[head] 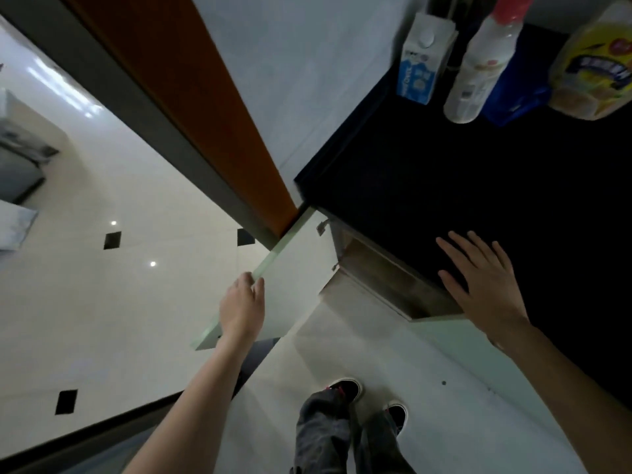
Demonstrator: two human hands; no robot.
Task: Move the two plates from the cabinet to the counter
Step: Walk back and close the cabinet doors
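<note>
The floor [102,302] fills the left and bottom of the view, pale glossy tile with small black squares set into it. The desk [478,200] takes the right side, a black top running back to a light wall [290,63]. Beside the wall an orange door edge [191,97] and a grey frame slant down toward the desk's near corner.

Under the desk's front edge the cabinet [386,278] stands open, its brown inside only partly in view and dim. No plates can be made out in it from this angle, and none lie on the desk. The cabinet's white door [294,268] is swung out to the left over the floor, two hinges showing at its inner side.

The left hand [241,306] grips the door's outer edge, its fingers [258,289] curled closed around it. The right hand [478,278] lies flat, palm down, on the desk's front edge just above the opening, with fingers [455,248] spread open and holding nothing.

At the desk's far end, well apart from the hands, stand a carton [420,63], a white bottle [478,70] with a red cap, a blue pack [513,97] and a yellow bag [595,70], close together.

Two dark shoes [345,388] and grey trouser legs show at the bottom.
</note>
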